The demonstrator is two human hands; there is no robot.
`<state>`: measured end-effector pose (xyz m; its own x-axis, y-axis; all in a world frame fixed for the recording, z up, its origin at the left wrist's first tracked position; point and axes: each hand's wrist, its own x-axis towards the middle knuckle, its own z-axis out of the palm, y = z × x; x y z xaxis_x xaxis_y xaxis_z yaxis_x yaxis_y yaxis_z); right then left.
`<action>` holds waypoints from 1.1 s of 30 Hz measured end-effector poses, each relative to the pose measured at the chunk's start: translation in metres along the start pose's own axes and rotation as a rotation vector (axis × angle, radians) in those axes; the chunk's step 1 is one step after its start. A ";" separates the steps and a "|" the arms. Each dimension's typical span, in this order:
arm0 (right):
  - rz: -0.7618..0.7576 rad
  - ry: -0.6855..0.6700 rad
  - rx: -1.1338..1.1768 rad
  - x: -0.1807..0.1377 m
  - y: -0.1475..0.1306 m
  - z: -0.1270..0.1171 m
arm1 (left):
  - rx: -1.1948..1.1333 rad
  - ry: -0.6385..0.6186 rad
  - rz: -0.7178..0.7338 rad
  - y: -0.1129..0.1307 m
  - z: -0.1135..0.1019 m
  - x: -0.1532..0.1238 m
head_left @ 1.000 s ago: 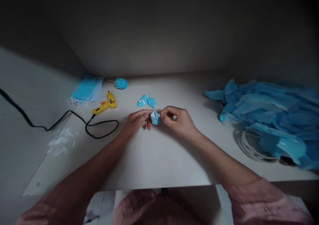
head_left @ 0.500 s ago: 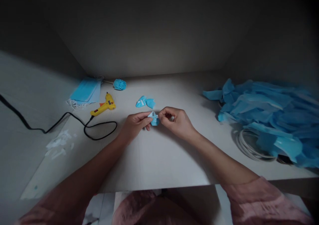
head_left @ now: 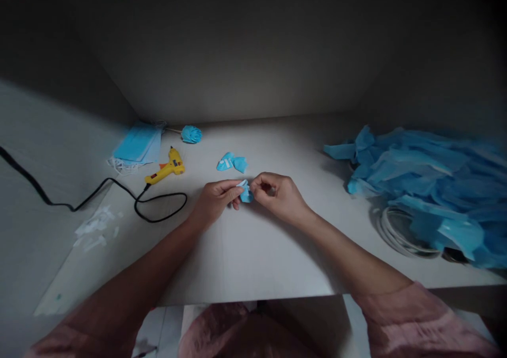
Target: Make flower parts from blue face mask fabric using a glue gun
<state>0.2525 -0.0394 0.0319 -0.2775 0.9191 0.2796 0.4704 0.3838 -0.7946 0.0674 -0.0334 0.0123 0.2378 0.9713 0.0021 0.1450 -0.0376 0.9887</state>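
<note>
A small folded piece of blue and white mask fabric (head_left: 246,193) is pinched between thumb and fingers of my left hand (head_left: 217,199). On its right edge, the thumb and forefinger of my right hand (head_left: 280,193) are closed together; the fingertips hide exactly what they grip. Just beyond my hands, a few cut blue fabric pieces (head_left: 233,162) with white strips on them lie on the white tabletop (head_left: 253,263). A yellow glue gun (head_left: 168,167) rests to the left of my left hand.
Behind the glue gun lie flat blue masks (head_left: 137,142) and a blue fabric rose (head_left: 191,134) on a thin stem. A black cord (head_left: 160,220) loops at left, near white scraps (head_left: 95,226). Blue fabric (head_left: 415,173) heaps at right, over a coiled cable (head_left: 400,236).
The blue piece has been turned slightly, and its white edge now looks more folded. My hands stay almost in the same place, both still at the piece.
</note>
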 end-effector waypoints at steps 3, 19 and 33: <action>-0.006 -0.006 -0.009 0.000 0.000 0.001 | 0.026 0.026 -0.002 0.002 0.002 0.000; -0.010 -0.045 0.000 -0.002 0.002 0.008 | 0.256 0.134 0.096 -0.003 0.006 -0.003; 0.033 0.035 0.216 0.001 0.003 0.003 | 0.040 0.104 0.034 0.006 0.007 -0.003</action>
<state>0.2510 -0.0376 0.0285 -0.2338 0.9349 0.2671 0.2870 0.3288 -0.8997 0.0742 -0.0384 0.0174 0.1421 0.9884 0.0529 0.1774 -0.0780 0.9810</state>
